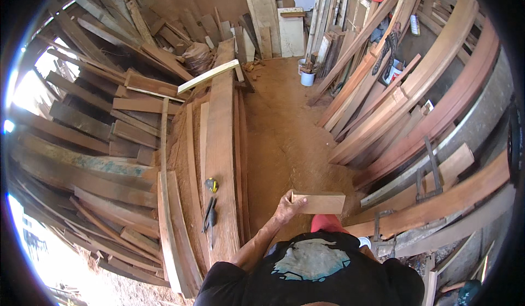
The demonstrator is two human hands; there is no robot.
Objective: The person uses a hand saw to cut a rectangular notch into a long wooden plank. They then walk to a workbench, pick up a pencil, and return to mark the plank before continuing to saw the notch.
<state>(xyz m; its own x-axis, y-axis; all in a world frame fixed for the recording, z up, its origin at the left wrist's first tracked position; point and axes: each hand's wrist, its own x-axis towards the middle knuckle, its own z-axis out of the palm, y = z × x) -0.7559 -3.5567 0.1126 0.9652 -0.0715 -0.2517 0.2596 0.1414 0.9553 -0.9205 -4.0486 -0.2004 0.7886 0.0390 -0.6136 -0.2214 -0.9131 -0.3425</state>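
Observation:
My left hand is closed around the left end of a short, pale wooden block, held level in front of my body. The block hangs above the floor, apart from the stacked boards. My right hand does not show. To the left, on a long brown plank, lie a black and yellow tape measure, a screwdriver with a dark handle, and another slim dark tool beside it.
Stacked boards fill the left side, with a pale strip across the plank's far end. Tall timbers lean along the right. Metal clamps grip boards at lower right. A white bucket stands on the brown floor.

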